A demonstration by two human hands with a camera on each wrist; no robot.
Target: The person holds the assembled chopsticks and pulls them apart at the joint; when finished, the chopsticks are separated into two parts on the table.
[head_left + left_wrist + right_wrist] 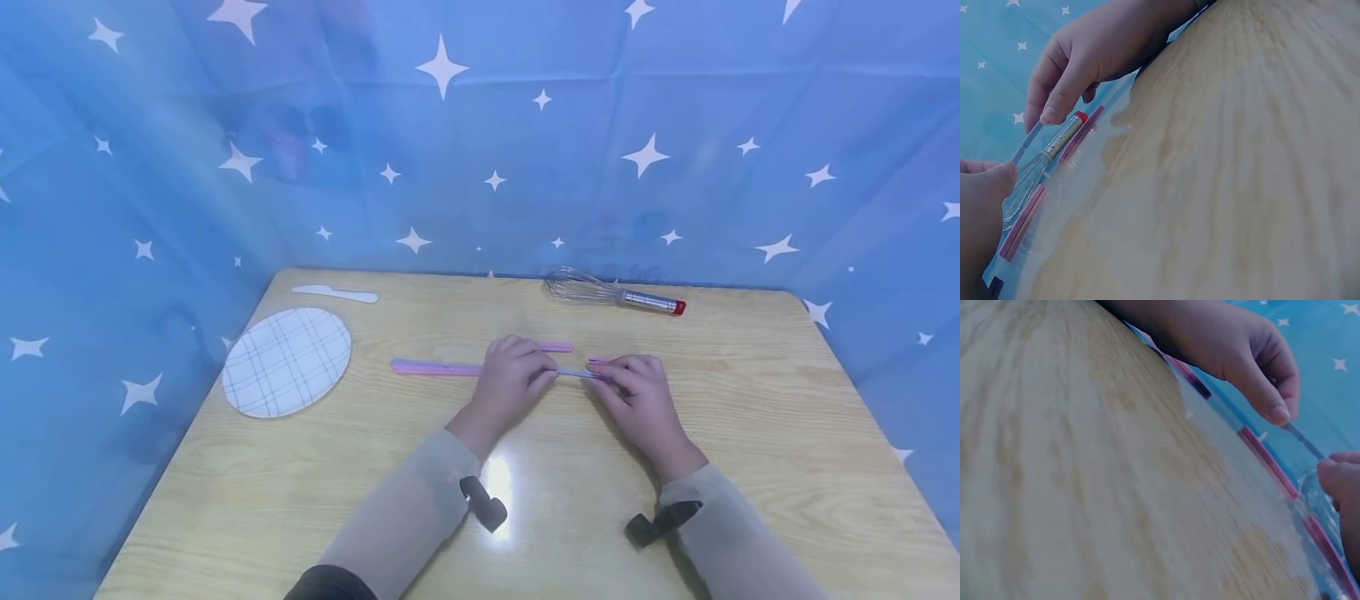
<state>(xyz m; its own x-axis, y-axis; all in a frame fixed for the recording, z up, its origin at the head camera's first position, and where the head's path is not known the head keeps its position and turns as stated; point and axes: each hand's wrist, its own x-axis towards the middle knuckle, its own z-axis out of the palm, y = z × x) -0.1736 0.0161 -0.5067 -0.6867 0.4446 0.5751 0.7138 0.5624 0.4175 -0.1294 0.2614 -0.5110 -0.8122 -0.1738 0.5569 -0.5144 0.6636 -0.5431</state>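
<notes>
Both hands pinch a thin blue-grey straw [576,373] between them, just above the tabletop. My left hand [510,377] grips its left part with thumb and fingertips. The right-hand part is pinched by my right hand [637,396], and only a short length shows between the fingers. Left of and beneath the left hand lie pink and purple straws [435,368], partly covered by that hand. Just behind the hands, a pink straw piece [557,347] shows on the table. In the left wrist view, the held straw [1026,144] has a small step along its length.
A whisk [611,293] with a red-tipped handle lies near the table's back edge. At the left are an oval white checked plate [287,362] and a white plastic knife [335,293]. A blue star-patterned cloth [480,208] hangs behind the wooden table [772,400].
</notes>
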